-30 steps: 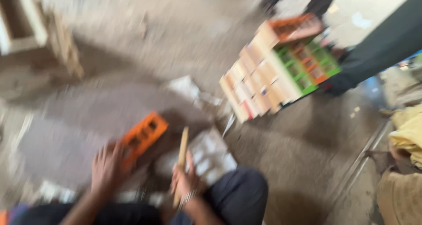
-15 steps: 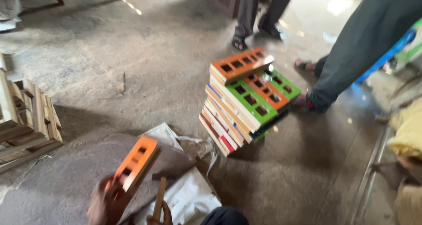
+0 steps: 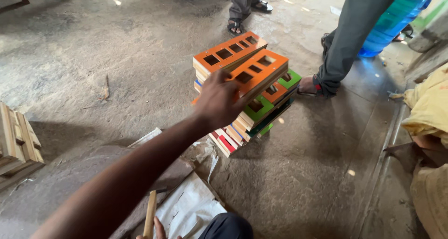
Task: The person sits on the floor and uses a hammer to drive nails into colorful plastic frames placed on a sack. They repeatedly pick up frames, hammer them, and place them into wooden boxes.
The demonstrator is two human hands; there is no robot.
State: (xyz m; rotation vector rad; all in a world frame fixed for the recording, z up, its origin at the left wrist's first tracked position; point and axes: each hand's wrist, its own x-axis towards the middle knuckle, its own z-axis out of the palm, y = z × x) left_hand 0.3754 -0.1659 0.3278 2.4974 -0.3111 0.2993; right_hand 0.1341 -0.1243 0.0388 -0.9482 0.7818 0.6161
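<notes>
Reaching toward twelve o'clock, the left hand lay on the orange slotted board at the top of the leaning stack of painted boards. Its fingers were curled around the near edge of that board and pressed on it, while the thumb side was hidden behind the hand. The board had a row of rectangular holes and sat tilted, higher at its one o'clock end. Just beside it, at eleven o'clock, another orange board with the same holes lay on the stack. Under them were green, red and blue edged boards, fanned out toward five o'clock on the concrete floor.

The right hand was at the bottom edge of the view, at six o'clock. It was closed on a thin wooden stick that stood almost upright. Near it a white sack lay on the floor.

At one o'clock from the stack, another person's leg in grey trousers stood beside a blue water bottle. At nine o'clock, some bare wooden frames were piled.
</notes>
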